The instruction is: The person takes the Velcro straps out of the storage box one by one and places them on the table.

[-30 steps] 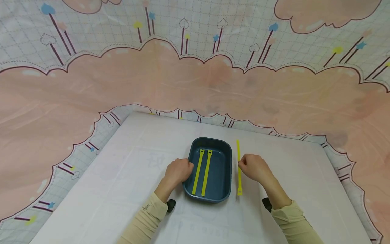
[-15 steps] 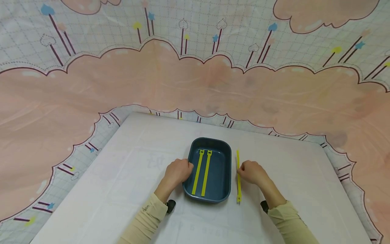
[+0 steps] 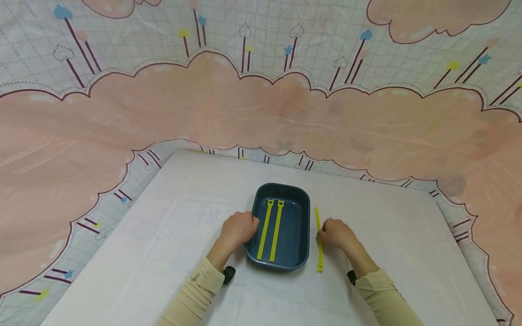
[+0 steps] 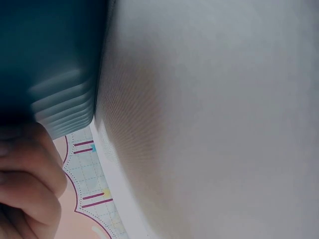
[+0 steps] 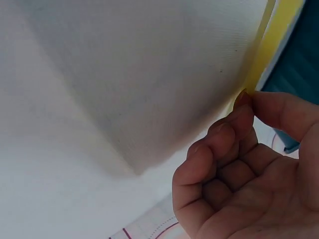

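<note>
A dark blue rectangular tray (image 3: 295, 235) stands mid-table in the head view. Inside lie two yellow strap cable ties, a left tie (image 3: 264, 233) and a right tie (image 3: 276, 233), side by side with slotted heads at the far end. My left hand (image 3: 239, 227) grips the tray's left rim; its curled fingers (image 4: 32, 169) show against the tray's outer wall in the left wrist view. Just right of the tray, my right hand (image 3: 337, 233) pinches a third yellow cable tie (image 3: 320, 260) near its middle, between thumb and index finger. That tie runs lengthwise beside the tray, head toward me.
A white sheet covers the table (image 3: 163, 253). Behind and around it hangs a patterned cloth (image 3: 253, 117) with pink clouds. Dark wrist cameras are strapped under both sleeves, the left camera (image 3: 229, 275) and the right camera (image 3: 351, 277).
My right hand has drawn toward me with the pinched cable tie, which now leans slightly the other way. The left hand, the tray and the two ties in it stay put.
</note>
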Demonstrator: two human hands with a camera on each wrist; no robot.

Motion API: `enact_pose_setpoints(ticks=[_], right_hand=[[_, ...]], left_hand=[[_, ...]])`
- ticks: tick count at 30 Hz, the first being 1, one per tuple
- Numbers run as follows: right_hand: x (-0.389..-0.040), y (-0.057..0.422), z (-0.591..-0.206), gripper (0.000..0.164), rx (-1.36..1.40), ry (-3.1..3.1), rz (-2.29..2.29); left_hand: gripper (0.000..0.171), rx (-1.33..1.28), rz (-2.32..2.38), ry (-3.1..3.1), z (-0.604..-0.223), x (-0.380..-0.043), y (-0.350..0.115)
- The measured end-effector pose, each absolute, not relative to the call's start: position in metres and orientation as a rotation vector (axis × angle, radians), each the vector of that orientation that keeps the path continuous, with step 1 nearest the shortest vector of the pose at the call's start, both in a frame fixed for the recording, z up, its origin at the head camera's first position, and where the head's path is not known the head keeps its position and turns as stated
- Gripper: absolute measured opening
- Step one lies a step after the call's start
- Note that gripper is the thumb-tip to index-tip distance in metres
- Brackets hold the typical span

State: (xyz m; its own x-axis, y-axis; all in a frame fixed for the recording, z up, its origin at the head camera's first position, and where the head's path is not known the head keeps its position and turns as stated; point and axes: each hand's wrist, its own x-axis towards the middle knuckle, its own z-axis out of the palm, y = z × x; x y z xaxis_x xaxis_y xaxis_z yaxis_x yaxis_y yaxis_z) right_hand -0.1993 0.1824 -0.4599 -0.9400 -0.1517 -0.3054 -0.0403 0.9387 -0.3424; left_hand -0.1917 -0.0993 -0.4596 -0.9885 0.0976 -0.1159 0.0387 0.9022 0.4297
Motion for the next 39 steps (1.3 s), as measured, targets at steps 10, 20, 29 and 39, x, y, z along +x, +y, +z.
enact_pose_setpoints(ticks=[10, 20, 29, 39], right_hand=[[-0.1984, 0.1812, -0.4599, 0.017, -0.097, 2.755, -0.424], [-0.2012, 0.1794, -0.4591, 0.017, -0.085, 2.757, -0.367], [-0.2019, 0.1792, -0.4617, 0.016, -0.082, 2.769, -0.364], [-0.1983, 0.1793, -0.4609, 0.015, -0.085, 2.775, -0.372]], left_hand=[[0.031, 0.102, 0.666, 2.923, -0.4593, -0.1918, -0.0997], [0.031, 0.113, 0.672, 2.929, -0.459, -0.1921, -0.0991], [0.031, 0.131, 0.666, 2.942, -0.4604, -0.1921, -0.0997], [0.031, 0.116, 0.666, 2.927, -0.4604, -0.1916, -0.0998]])
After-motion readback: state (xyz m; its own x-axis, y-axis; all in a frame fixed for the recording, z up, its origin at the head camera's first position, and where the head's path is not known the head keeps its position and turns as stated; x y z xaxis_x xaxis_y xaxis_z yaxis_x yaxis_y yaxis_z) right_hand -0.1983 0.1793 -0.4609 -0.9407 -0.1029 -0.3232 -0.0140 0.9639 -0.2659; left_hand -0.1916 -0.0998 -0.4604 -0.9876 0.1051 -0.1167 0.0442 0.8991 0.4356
